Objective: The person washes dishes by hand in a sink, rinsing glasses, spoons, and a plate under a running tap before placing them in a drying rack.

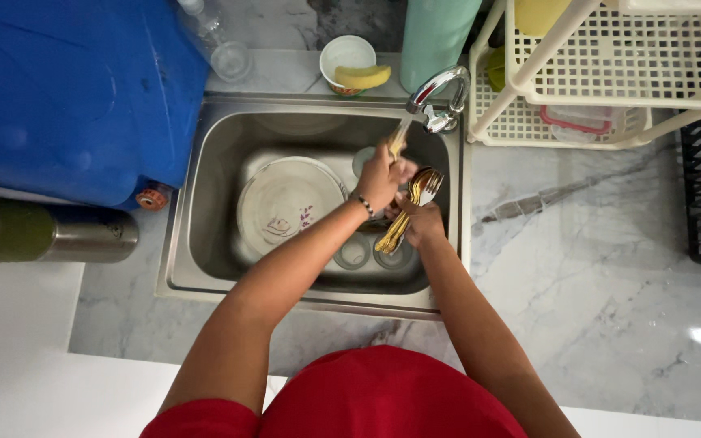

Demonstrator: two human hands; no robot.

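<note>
Over the steel sink (204,211), my right hand (422,221) grips a bundle of gold-coloured cutlery (414,204), with spoon and fork heads fanned upward. My left hand (379,177), a beaded bracelet on its wrist, holds up one gold piece (399,138) just under the chrome tap (438,99). A white plate with a small floral print (285,207) lies in the basin to the left of both hands. Two small glasses (354,253) sit in the basin below them.
A blue water container (75,89) stands left of the sink above a steel flask (50,234). A white bowl with a yellow sponge (352,66) and a green bottle (436,36) sit behind the sink. A cream drying rack (610,65) stands on the marble counter (602,276).
</note>
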